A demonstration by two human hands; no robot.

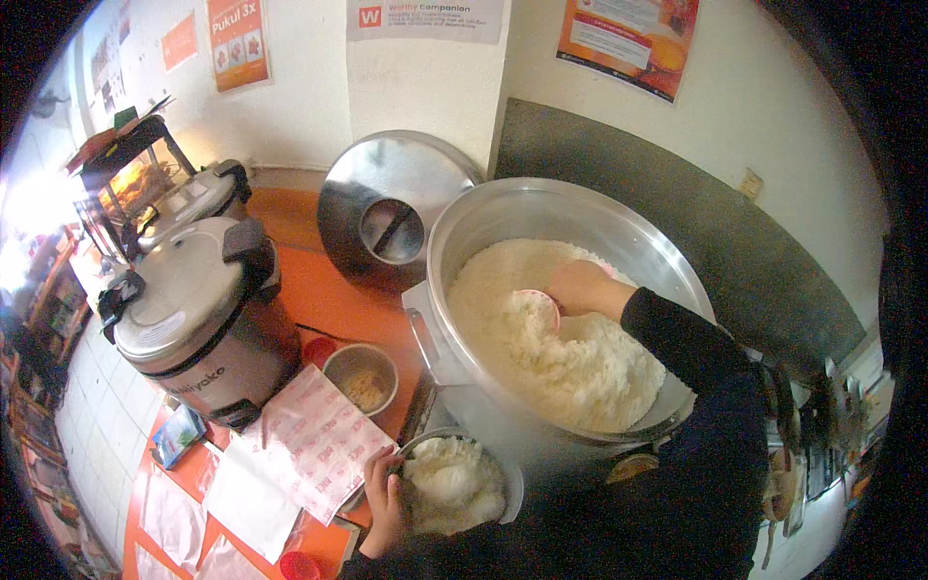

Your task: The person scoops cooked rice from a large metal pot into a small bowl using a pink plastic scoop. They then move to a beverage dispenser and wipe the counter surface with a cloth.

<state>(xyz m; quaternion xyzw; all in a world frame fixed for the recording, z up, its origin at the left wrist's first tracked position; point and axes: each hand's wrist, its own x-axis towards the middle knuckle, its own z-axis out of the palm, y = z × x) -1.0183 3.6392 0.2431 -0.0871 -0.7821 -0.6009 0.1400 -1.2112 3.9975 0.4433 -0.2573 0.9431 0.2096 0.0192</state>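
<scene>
A large metal pot (pixel 580 206) of cooked white rice (pixel 580 377) stands before me. My right hand (pixel 586 286) reaches inside it and grips a pink-rimmed cup (pixel 545 299), whose mouth is in the rice; the fingers are partly hidden. Around the cup the rice is broken up and clumpy, while the far side lies smoother. Closer to me is a smaller metal bowl (pixel 514 487) heaped with rice. My left hand (pixel 383 493) holds its left rim. Steam blurs the pot's front wall.
Against the wall leans a round metal lid (pixel 366 174). A Miyako rice cooker (pixel 210 312) stands left, with another cooker (pixel 190 194) behind. Printed wrapping paper (pixel 326 442), a small metal bowl (pixel 360 362) and a red cup (pixel 299 565) occupy the orange table (pixel 319 272).
</scene>
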